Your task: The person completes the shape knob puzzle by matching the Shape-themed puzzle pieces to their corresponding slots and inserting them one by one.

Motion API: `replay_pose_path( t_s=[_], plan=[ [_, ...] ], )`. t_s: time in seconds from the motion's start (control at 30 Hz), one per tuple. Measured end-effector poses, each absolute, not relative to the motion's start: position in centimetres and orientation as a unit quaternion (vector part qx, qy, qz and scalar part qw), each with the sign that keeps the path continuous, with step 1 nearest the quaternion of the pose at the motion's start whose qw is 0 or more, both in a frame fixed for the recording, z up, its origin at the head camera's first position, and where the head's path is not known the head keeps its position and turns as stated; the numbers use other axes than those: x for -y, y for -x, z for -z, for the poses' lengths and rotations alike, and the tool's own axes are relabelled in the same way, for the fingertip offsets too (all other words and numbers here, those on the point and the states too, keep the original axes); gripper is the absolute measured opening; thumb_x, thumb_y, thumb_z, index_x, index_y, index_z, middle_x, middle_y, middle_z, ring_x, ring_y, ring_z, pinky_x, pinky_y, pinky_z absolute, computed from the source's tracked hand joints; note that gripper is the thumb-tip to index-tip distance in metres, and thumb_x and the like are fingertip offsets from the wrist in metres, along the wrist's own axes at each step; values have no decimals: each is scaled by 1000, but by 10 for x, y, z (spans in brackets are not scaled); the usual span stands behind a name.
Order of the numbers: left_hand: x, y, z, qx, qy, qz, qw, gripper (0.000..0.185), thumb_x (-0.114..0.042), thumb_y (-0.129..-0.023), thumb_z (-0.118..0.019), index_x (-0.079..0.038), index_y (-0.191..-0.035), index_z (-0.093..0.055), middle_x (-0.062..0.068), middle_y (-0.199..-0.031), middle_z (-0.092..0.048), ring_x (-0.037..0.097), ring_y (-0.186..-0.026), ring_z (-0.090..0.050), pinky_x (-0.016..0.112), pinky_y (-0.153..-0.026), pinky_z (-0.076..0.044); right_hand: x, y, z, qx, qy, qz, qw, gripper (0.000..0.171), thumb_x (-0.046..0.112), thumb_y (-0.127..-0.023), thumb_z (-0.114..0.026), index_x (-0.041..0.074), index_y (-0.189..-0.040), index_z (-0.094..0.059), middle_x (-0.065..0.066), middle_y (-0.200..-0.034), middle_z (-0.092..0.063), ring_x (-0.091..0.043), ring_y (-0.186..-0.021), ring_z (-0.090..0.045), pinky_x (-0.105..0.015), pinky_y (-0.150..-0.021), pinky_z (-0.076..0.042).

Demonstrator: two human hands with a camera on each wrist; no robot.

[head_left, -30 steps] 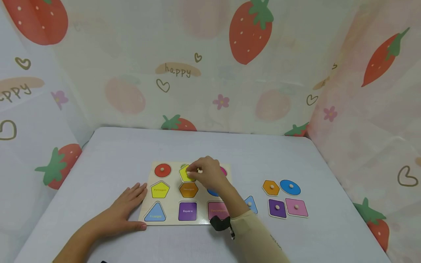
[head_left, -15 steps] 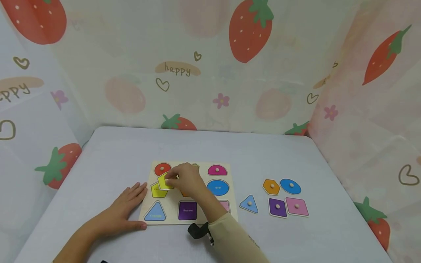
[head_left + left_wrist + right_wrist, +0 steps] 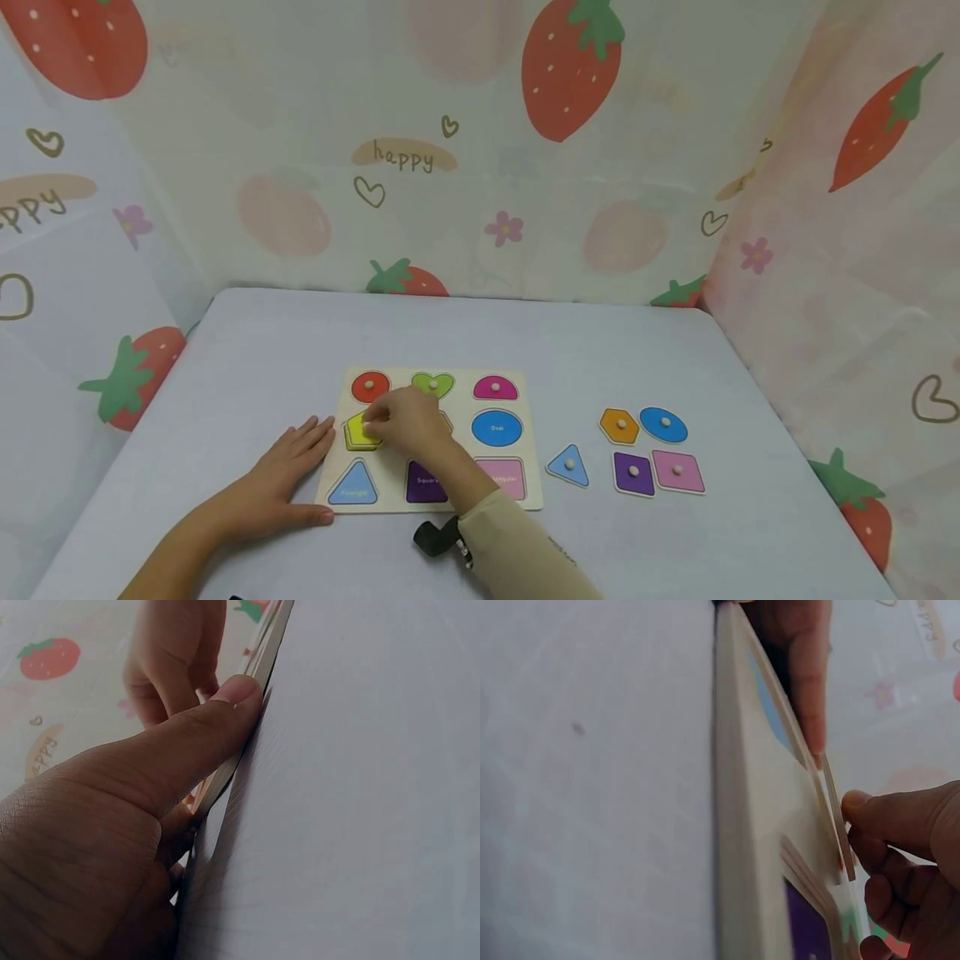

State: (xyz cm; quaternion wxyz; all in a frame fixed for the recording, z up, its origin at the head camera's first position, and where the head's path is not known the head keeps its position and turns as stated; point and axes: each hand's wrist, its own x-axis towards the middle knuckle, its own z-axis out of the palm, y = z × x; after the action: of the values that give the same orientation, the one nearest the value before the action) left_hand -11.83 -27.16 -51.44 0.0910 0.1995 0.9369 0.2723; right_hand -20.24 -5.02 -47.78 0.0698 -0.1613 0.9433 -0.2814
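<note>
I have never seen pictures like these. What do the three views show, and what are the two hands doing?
There is no machine here: a person works with two bare hands. The wide picture comes from a camera on the head, looking down at a table. The two close pictures come from cameras worn on the wrists, so they look sideways along the board.

On the table lies a wooden puzzle board with coloured shapes. The left hand lies flat, its thumb pressing the board's edge. The right hand holds a yellow pentagon piece over its slot, tilted, not yet fully in. Five loose pieces lie to the right of the board.
</note>
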Motion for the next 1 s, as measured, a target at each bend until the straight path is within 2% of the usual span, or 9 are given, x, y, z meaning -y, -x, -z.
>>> replay_pose_path(
  t_s=[0.13,0.43,0.57,0.83,1.0],
  plan=[
    [271,119,516,-937,-201,-272,85,119,-74,-73,-75,-12,-163,-27,4,-172,-20,34,-159,-7,10,-115,18,55,201,483,-949,177,255,50,9,33,-90,-80,29,-98,-83,21,-72,-65,-2,-82,-55,-45,-103,-43],
    [271,114,518,-936,-198,-275,90,119,-74,-72,-75,-13,-163,-28,4,-171,-21,35,-159,-8,3,-109,18,59,190,489,-958,179,223,31,7,33,-90,-79,31,-96,-82,21,-70,-62,-5,-89,-54,-39,-95,-43],
    [272,113,519,-937,-196,-273,94,119,-75,-72,-74,-12,-163,-28,4,-171,-21,36,-159,-8,3,-108,19,62,189,492,-960,172,219,31,6,35,-90,-79,32,-95,-82,22,-69,-61,-6,-90,-54,-41,-97,-43],
    [272,119,517,-938,-200,-269,87,119,-76,-73,-73,-12,-163,-28,4,-171,-21,36,-159,-7,7,-111,19,64,196,489,-962,176,208,24,8,35,-91,-78,32,-97,-82,20,-77,-68,-7,-91,-55,-43,-97,-44],
    [272,119,517,-937,-199,-273,88,119,-76,-72,-74,-12,-163,-28,5,-171,-21,36,-159,-7,5,-110,19,62,194,485,-963,179,200,35,13,35,-91,-77,32,-103,-82,20,-81,-70,-7,-94,-56,-43,-100,-44]
  ],
)
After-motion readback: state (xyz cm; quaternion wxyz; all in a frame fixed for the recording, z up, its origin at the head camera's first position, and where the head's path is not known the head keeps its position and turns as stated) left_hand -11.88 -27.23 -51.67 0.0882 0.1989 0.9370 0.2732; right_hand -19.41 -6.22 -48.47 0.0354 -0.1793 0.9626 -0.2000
